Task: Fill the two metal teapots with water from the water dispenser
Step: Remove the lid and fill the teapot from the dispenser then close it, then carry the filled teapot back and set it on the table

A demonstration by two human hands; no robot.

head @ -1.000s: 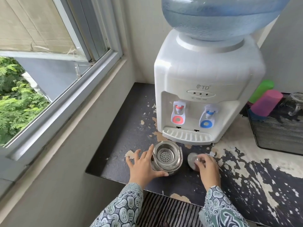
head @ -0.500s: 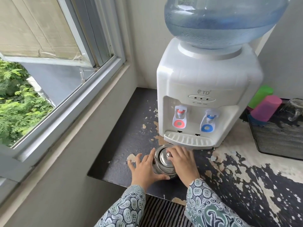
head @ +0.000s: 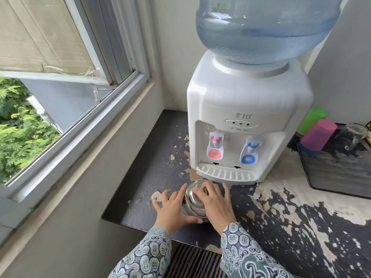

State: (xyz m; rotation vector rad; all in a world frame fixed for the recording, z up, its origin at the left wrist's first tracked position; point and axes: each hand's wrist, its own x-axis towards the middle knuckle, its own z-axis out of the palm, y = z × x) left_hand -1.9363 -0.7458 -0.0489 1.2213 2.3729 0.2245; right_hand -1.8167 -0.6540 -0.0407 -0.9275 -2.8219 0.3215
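Note:
One metal teapot (head: 193, 199) stands on the dark counter (head: 152, 177) just in front of the white water dispenser (head: 241, 117). Its lid is on top. My left hand (head: 171, 207) wraps the pot's left side. My right hand (head: 215, 201) lies over the lid and the pot's right side, hiding part of it. The dispenser has a red tap (head: 215, 142), a blue tap (head: 250, 148) and a drip tray (head: 226, 174). Only one teapot is in view.
A big blue water bottle (head: 265, 27) sits on the dispenser. To the right, a black mesh tray (head: 337, 173) holds green and pink cups (head: 319, 135) and a glass mug (head: 355, 137). An open window (head: 70, 93) runs along the left. The counter's paint is peeling.
My right hand picked the lid up from the counter beside the pot and set it on the open teapot, where it now rests. My left hand stayed on the pot.

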